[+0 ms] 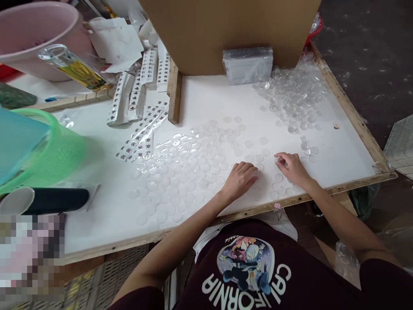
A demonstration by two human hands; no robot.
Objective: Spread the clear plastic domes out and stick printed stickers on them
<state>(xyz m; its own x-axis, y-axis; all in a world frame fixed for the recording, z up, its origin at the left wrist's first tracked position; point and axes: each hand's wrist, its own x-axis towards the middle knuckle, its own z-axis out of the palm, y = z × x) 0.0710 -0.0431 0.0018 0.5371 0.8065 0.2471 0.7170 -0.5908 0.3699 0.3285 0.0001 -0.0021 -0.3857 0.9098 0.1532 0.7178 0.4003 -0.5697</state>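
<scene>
Many small clear plastic discs [173, 178] lie flat in a broad patch on the white tabletop, left of my hands. My left hand [240, 177] is palm down at the patch's right edge, its fingers loosely bent and apart from the thumb, by a few single discs. Nothing shows in it. To its right, my right hand [293, 168] pinches with thumb and fingertips at what looks like one clear disc, mostly covered by the fingers. A few loose discs [278, 177] rest just below that hand. Farther back at right, more clear discs [290, 97] are heaped.
A cardboard sheet [232, 34] stands at the back with a wrapped block [248, 66] against it. Wooden strips [351, 112] edge the table. Printed sticker strips [142, 133], a green basket [67, 144], a dark cylinder [61, 200] and a pink tub [71, 38] are left.
</scene>
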